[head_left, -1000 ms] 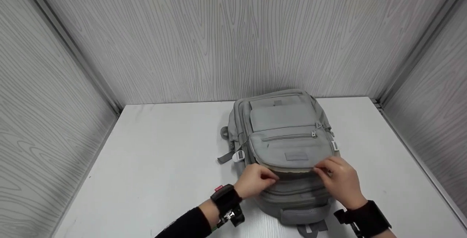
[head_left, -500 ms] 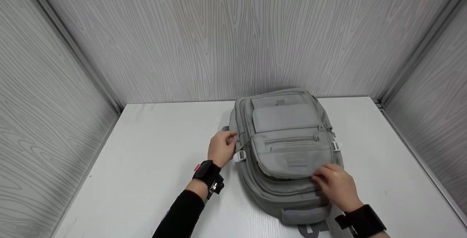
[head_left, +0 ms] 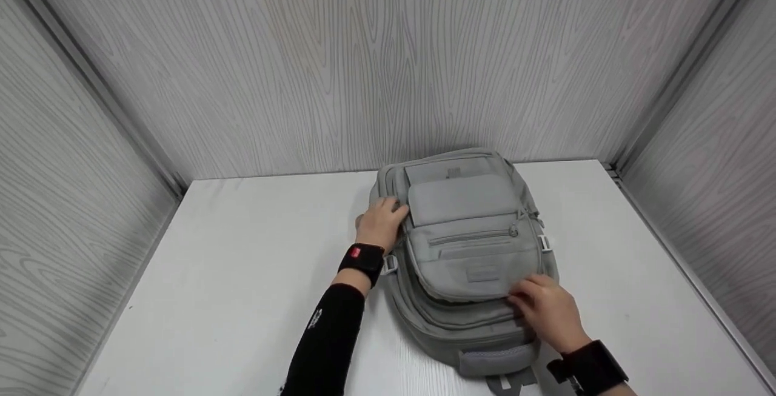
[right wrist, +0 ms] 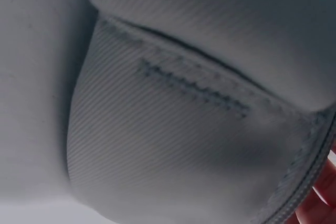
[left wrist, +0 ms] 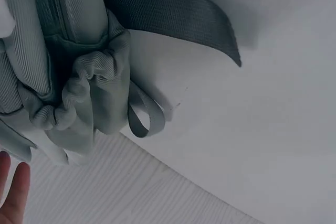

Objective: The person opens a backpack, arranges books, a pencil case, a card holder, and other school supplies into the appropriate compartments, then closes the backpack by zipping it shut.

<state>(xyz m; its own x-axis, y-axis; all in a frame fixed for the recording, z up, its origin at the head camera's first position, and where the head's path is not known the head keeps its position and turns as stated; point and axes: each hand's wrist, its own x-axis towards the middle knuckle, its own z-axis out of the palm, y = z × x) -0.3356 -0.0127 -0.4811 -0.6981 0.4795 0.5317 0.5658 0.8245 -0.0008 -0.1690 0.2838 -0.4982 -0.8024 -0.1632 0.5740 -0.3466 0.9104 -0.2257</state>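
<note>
A grey backpack lies front side up on the white table, top end toward the back wall. Its front pocket gapes a little along the lower edge. There my right hand pinches the pocket's edge near the lower right corner. My left hand lies over the backpack's left side, fingertips by the seam beside the upper front panel. In the left wrist view two straight fingers show near the gathered side pocket. In the right wrist view fingers show behind a zipper edge.
A loose webbing strap and a small loop stick out from the backpack's left side. White buckles sit on both sides. The white table is bounded by wood-grain panels behind and at both sides.
My left hand left the pocket's lower edge and moved up along the backpack's left side to the upper front panel. My right hand stayed at the edge, and the pocket front now hangs lower.
</note>
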